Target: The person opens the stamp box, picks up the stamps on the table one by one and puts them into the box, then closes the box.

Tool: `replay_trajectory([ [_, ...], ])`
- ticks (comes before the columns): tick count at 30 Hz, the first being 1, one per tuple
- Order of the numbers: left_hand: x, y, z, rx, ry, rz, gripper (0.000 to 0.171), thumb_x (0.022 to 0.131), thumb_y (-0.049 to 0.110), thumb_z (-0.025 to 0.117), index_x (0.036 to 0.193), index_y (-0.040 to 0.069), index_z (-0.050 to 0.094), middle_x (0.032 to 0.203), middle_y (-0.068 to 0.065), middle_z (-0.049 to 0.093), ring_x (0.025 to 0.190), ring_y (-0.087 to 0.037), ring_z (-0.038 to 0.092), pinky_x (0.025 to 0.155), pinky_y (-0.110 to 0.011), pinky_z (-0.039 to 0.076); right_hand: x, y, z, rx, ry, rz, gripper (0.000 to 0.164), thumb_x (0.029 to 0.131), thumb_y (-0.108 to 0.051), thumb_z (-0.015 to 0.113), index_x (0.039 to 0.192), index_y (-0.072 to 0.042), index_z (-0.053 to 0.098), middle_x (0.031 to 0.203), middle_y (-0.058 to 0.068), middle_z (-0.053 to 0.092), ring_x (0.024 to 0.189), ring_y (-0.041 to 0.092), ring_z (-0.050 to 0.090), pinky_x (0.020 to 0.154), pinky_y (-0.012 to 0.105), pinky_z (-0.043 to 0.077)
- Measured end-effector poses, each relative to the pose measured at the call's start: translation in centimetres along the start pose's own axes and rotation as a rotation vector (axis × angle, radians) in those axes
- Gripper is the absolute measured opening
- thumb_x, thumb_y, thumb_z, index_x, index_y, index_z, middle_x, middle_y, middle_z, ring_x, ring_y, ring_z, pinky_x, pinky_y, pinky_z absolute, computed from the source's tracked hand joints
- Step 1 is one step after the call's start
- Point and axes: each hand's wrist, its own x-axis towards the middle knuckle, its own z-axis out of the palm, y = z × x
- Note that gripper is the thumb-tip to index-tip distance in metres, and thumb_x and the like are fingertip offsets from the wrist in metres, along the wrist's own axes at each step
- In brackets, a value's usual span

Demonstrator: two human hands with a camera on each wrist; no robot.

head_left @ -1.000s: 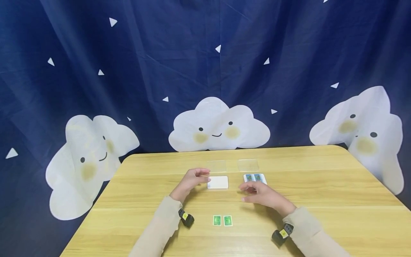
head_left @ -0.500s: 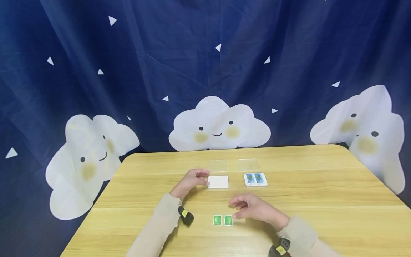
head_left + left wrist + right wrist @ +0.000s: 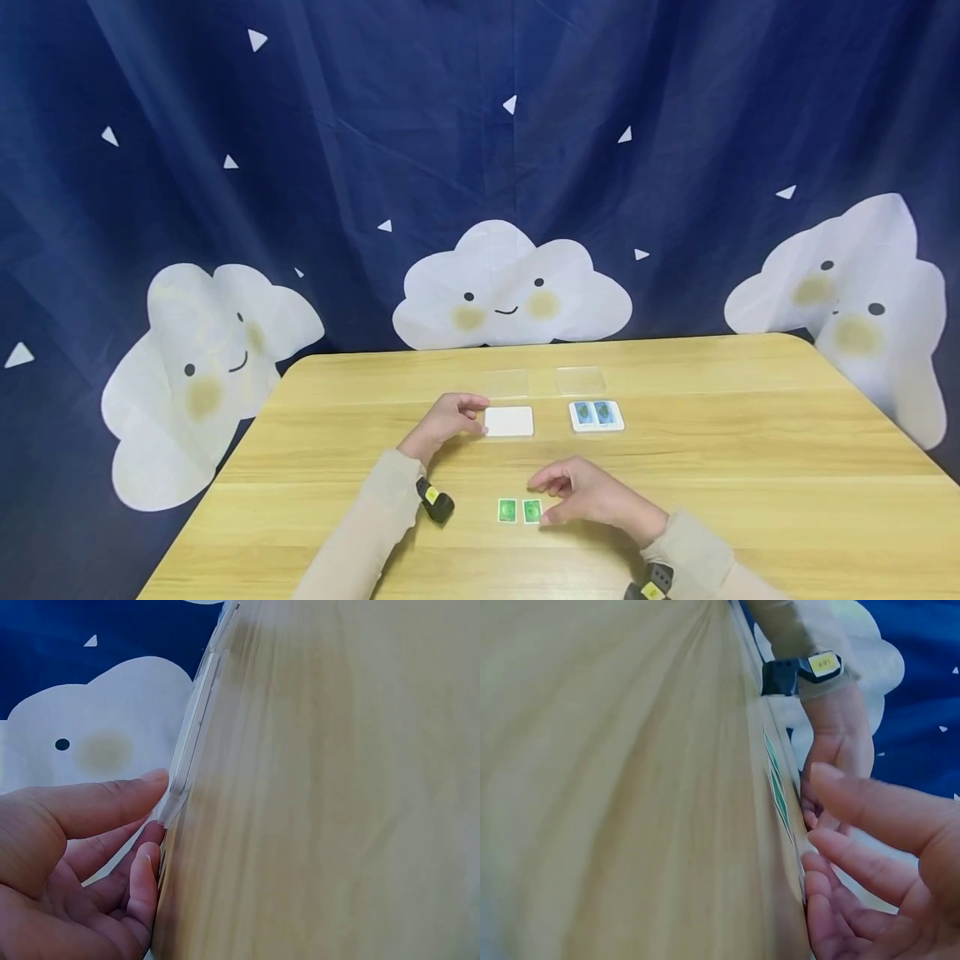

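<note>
My left hand [image 3: 448,422] grips the left end of a shallow clear case holding a stack of blank white cards [image 3: 510,422], lying on the table. In the left wrist view the thumb lies at the corner of the clear case [image 3: 180,791], with the other fingers at its side. Two small green cards [image 3: 507,511] lie side by side nearer to me. Over the right-hand green card [image 3: 532,512] hovers my right hand [image 3: 588,496], its thumb tip at the card's right edge, index finger held apart, nothing between them.
Right of the white stack sits another pile, topped by a white card bearing two blue pictures [image 3: 604,413]. Behind the piles lie two transparent lids [image 3: 581,381] on the wooden table [image 3: 750,433]. A dark blue curtain [image 3: 480,150] with clouds hangs behind the table.
My right hand has moved away from the blue-picture pile, toward me and left, to the right-hand green card. The left hand stays at the white stack.
</note>
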Motion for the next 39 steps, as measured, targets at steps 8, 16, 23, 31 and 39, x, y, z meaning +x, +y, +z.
replay_trajectory([
  [8, -0.1, 0.4, 0.1, 0.012, 0.02, -0.019, 0.045, 0.068, -0.006, 0.076, 0.111, 0.003, 0.067, 0.107, -0.007, 0.063, 0.093, -0.02, 0.049, 0.08, -0.029, 0.042, 0.2, 0.4, 0.3, -0.055, 0.06, -0.001, 0.033, 0.066, -0.006, 0.08, 0.097, -0.001, 0.069, 0.09, 0.003, 0.062, 0.079, 0.015, 0.049, 0.069, 0.021, 0.043],
  [16, 0.0, 0.3, 0.2, 0.011, 0.024, -0.031, 0.044, 0.067, -0.005, 0.077, 0.11, 0.003, 0.067, 0.104, -0.007, 0.061, 0.092, -0.02, 0.048, 0.081, -0.03, 0.042, 0.1, 0.4, 0.6, -0.066, 0.099, -0.003, 0.029, 0.065, -0.003, 0.08, 0.092, -0.002, 0.069, 0.083, 0.003, 0.059, 0.074, 0.014, 0.048, 0.065, 0.021, 0.042],
  [23, 0.0, 0.2, 0.2, 0.01, 0.022, -0.026, 0.044, 0.067, -0.006, 0.076, 0.109, 0.003, 0.068, 0.102, -0.006, 0.061, 0.09, -0.019, 0.049, 0.077, -0.027, 0.043, 0.2, 0.2, 0.9, -0.113, 0.116, 0.017, 0.025, 0.066, -0.004, 0.08, 0.088, -0.005, 0.068, 0.083, 0.001, 0.058, 0.074, 0.014, 0.049, 0.065, 0.021, 0.042],
  [31, 0.0, 0.4, 0.1, 0.006, 0.024, -0.023, 0.044, 0.066, -0.007, 0.076, 0.108, 0.002, 0.068, 0.098, -0.006, 0.06, 0.088, -0.018, 0.048, 0.074, -0.025, 0.043, 0.1, -0.1, 1.2, -0.154, 0.129, 0.003, 0.024, 0.066, -0.002, 0.079, 0.087, -0.005, 0.067, 0.083, 0.0, 0.059, 0.075, 0.014, 0.05, 0.066, 0.021, 0.043],
  [39, 0.0, 0.3, 0.2, 0.019, 0.03, -0.042, 0.044, 0.067, -0.006, 0.077, 0.108, 0.005, 0.069, 0.098, -0.005, 0.059, 0.088, -0.018, 0.048, 0.075, -0.026, 0.043, 0.0, -0.2, 1.3, -0.157, 0.131, 0.009, 0.022, 0.066, -0.002, 0.079, 0.084, -0.006, 0.066, 0.08, 0.0, 0.056, 0.074, 0.014, 0.048, 0.065, 0.021, 0.042],
])
